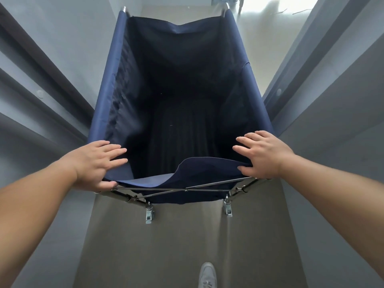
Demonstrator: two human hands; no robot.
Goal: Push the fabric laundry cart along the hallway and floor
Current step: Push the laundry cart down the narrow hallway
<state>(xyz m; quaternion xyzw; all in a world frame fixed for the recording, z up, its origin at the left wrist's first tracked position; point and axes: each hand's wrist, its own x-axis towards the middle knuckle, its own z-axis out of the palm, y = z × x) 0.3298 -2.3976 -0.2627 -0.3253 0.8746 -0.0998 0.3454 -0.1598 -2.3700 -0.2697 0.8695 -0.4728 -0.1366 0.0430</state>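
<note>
A navy fabric laundry cart (116, 80) on a metal folding frame fills the middle of the view, its deep bag open and dark inside. My left hand (97, 163) rests on the near left corner of the rim, thumb hooked under the edge, fingers spread over the fabric. My right hand (261, 154) lies on the near right corner the same way, thumb pressing the sagging near edge of the cloth. Two caster wheels (149, 214) show under the near frame bar.
Grey walls (52, 69) close in on both sides, leaving a narrow passage barely wider than the cart. The floor (182, 242) is smooth grey-brown. A grey shoe (206, 275) steps at the bottom. Bright light falls on the floor beyond the cart's far end.
</note>
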